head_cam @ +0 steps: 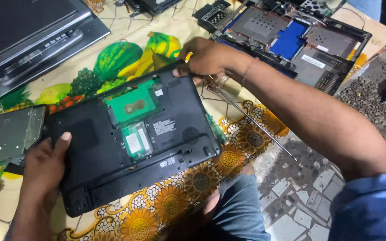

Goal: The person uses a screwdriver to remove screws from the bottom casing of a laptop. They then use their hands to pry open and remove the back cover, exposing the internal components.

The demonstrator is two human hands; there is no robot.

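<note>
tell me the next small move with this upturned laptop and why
Probably draw the optical drive fully out. It already juts from the side of the black laptop, the left hand steadies that end, and the right hand grips the far corner with a screwdriver.

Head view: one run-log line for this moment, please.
left hand: grips laptop base edge | right hand: holds far corner | optical drive: protruding left | screwdriver: on cloth

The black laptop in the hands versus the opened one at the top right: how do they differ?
The black laptop lies bottom-up, shell mostly on, green boards showing through open bays; the opened laptop is stripped to bare metal and a blue panel. The left hand and right hand grip the black one; nobody touches the other. Both rest on the fruit-print cloth.
</note>
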